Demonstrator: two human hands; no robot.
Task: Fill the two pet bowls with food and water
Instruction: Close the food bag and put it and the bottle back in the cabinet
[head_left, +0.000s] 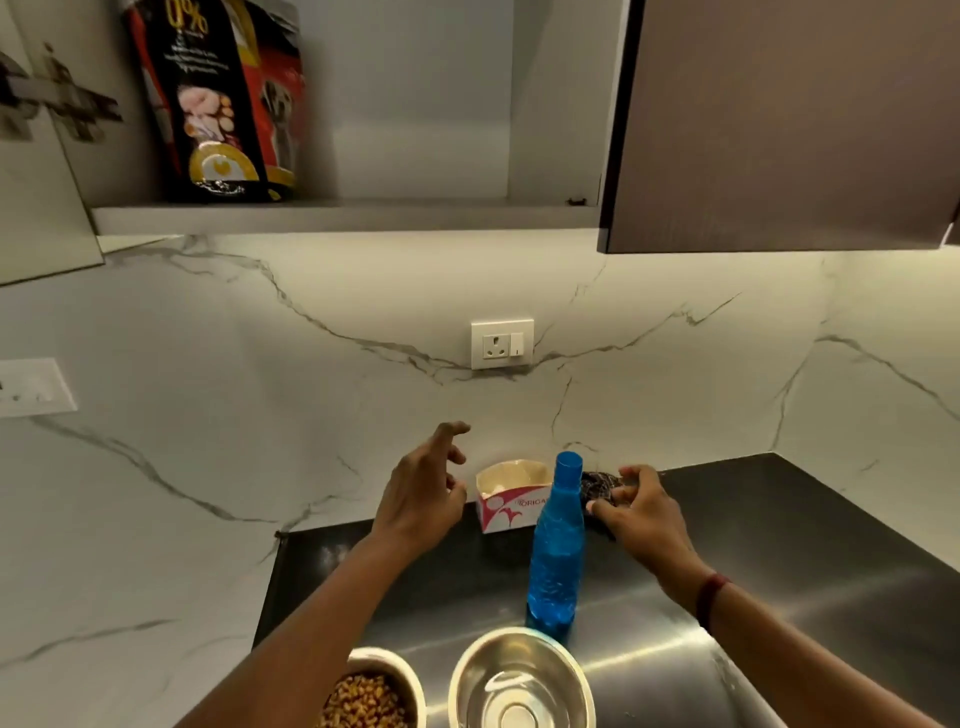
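Note:
Two steel bowls stand at the near edge of the dark steel counter (727, 571). The left bowl (387, 667) holds brown kibble (363, 701). The right bowl (519, 680) looks empty of kibble; whether it holds water I cannot tell. Just behind it stands a blue water bottle (556, 551), upright and without a cap. My left hand (423, 493) hovers open above the counter, left of the bottle. My right hand (639, 514) reaches past the bottle and touches a dark crumpled object (597, 486) by the wall. A pet food bag (223, 98) stands on the open cabinet shelf above.
A small white and pink carton (511, 501) sits open against the marble wall between my hands. A wall socket (502, 344) is above it. A brown cabinet door (789, 124) hangs open at the upper right. White marble counter (130, 571) extends to the left.

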